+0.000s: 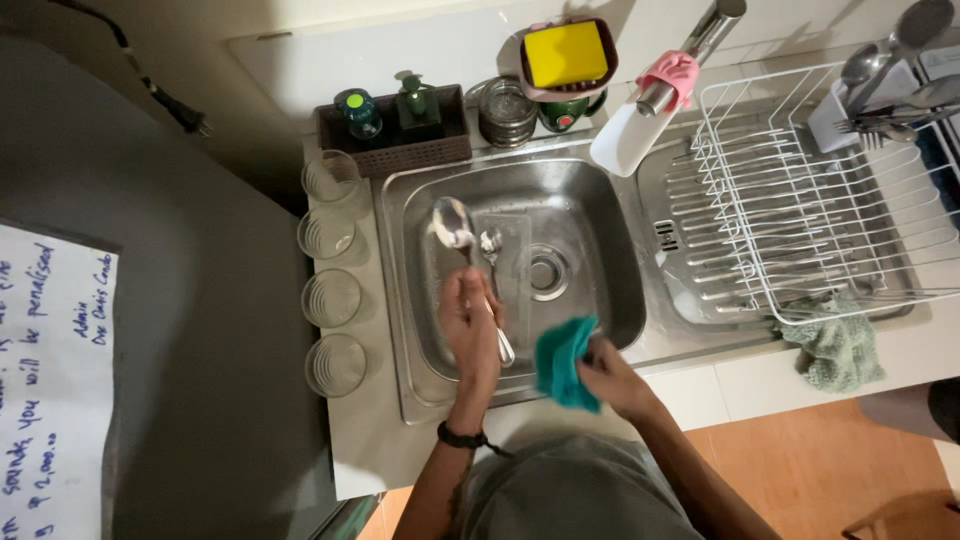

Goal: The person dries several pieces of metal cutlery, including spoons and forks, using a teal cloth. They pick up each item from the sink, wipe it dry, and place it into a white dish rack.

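Note:
My left hand (pixel 468 325) grips the handle of a large metal spoon (pixel 452 224), its bowl raised over the steel sink (pixel 620 290). A second, smaller spoon (pixel 491 243) lies alongside it, its handle running down past the same hand. My right hand (pixel 605 372) is closed on a teal cloth (pixel 562 362) at the sink's near rim, a little right of the left hand. The sink drain (pixel 546 272) shows just right of the spoons.
Several upturned clear glasses (pixel 331 297) line the counter left of the sink. A white wire dish rack (pixel 800 190) with cutlery (pixel 890 100) stands at right, a green rag (pixel 835 345) by it. Soap bottles (pixel 415 105), a yellow sponge (pixel 565 55) and the tap (pixel 680 60) sit behind.

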